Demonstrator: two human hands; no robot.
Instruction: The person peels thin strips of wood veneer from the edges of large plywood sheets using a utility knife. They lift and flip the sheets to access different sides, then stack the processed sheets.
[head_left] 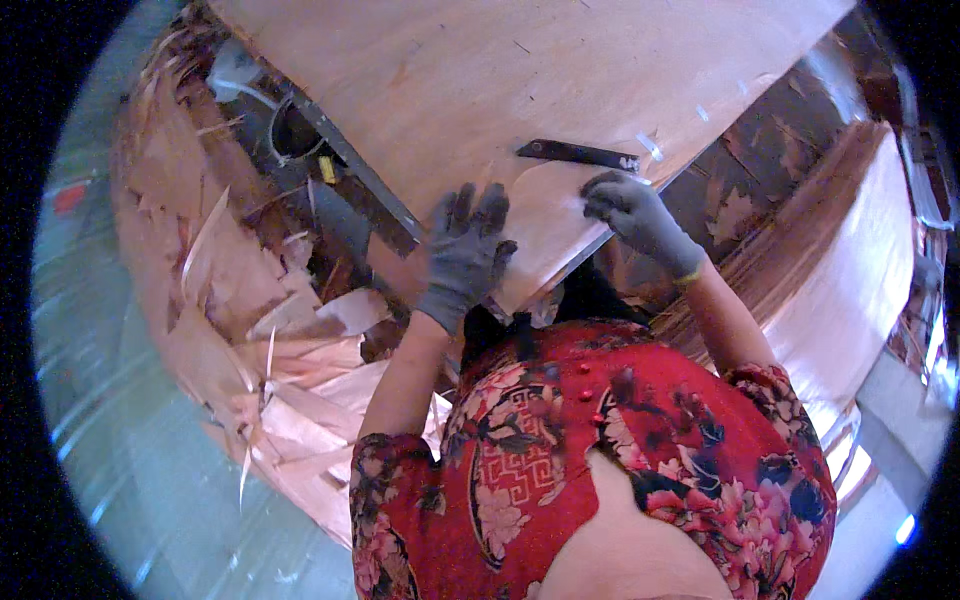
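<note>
A large pale wood veneer sheet [420, 80] lies in front of me, one corner pointing toward my body. My left hand [465, 245], in a grey glove, rests flat near that corner's left edge with fingers spread. At the sheet's right edge is my right hand [640, 215], also gloved, its fingers curled together; whether something small is between them is hidden. Just beyond it lies a dark flat bar [575, 152] with a slanted left end and a whitish patch at its right end. Short pieces of clear, shiny tape [650, 147] sit along the right edge.
Torn veneer scraps [300, 390] are heaped on the left. A stack of veneer sheets [830, 240] curves along the right. Beside the sheet's left edge are a pale looped cable [275, 125] and a small yellow piece [327, 169]. Greenish floor [120, 380] shows at far left.
</note>
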